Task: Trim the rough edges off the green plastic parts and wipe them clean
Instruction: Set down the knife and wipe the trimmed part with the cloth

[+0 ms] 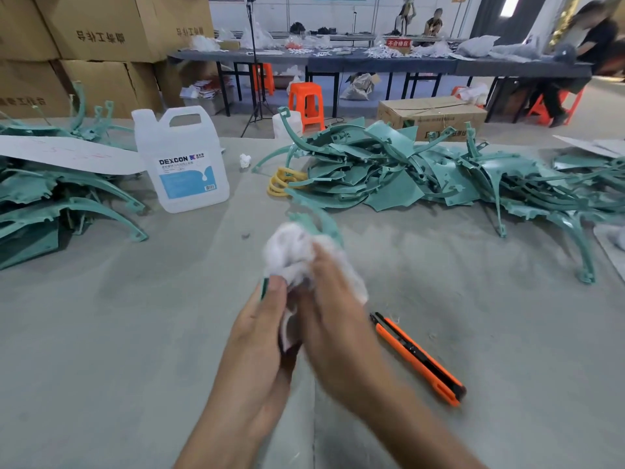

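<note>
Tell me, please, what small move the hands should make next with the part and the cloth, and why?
Probably draw the cloth further along the green part toward its far curved end. The right hand presses the cloth over the part, the left hand grips its near end, and the far end is bare. The knife lies on the table, so trimming seems finished.

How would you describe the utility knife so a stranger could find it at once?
Start at the big white jug on the grey table, then come toward the hands. Right of the right hand lies the utility knife, the only orange-and-black tool.
</note>
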Available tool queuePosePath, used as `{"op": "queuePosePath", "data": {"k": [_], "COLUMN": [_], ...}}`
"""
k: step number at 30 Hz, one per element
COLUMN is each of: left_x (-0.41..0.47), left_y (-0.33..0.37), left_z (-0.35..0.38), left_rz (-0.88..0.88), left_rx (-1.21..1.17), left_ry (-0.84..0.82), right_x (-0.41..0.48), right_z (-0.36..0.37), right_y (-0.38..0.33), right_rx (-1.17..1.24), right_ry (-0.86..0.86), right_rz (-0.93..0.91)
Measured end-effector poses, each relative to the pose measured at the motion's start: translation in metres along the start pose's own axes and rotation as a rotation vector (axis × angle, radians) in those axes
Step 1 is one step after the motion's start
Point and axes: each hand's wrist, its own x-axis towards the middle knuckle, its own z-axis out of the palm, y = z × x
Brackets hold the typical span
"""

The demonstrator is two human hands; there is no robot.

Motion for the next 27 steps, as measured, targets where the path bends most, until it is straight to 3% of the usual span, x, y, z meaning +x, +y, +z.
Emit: {"op": "queuePosePath", "data": {"k": [3, 5, 8, 10, 12, 17, 19, 23, 25, 27], "left_x": [-0.002, -0.005, -0.014, -0.018, -0.02, -0.012, -0.013, -0.022, -0.024, -0.025], "left_y": [0.0, 0.001, 0.003, 0.001, 0.0, 0.002, 0.002, 0.003, 0.0, -0.003], "left_z": [0.002, 0.0, -0.007, -0.013, -0.014, 0.006, 0.006, -0.009, -0.014, -0.016], "left_rz": [-0.029, 0.009, 0.057, 0.037, 0.035, 0.109, 0.097, 0.117, 0.168, 0.33], "left_rx": [-0.061, -0.088, -0.137, -0.154, -0.126, -0.004, -0.053, -0.001, 0.152, 0.433], "left_ry": [0.019, 0.03, 0.017, 0.024, 0.032, 0.021, 0.009, 0.039, 0.054, 0.06], "right_x": [-0.016, -0.008, 0.02, 0.035, 0.034, -0.016, -0.016, 0.02, 0.026, 0.021], "right_z": [0.019, 0.01, -0.014, -0.032, -0.038, 0.014, 0.013, -0.027, -0.037, -0.037], "right_y": [-0.001, 0.009, 0.031, 0.041, 0.043, 0.004, 0.008, 0.042, 0.056, 0.054], "right_rx": [0.037, -0.063, -0.312, -0.209, -0.143, -0.081, -0.106, -0.154, -0.053, 0.161], "right_ry": [-0.043, 0.028, 0.252, 0.296, 0.322, 0.099, 0.136, 0.371, 0.333, 0.29], "right_rz": [-0.154, -0.18, -0.018, 0.127, 0.087, -0.178, -0.201, 0.117, 0.346, 0.453]}}
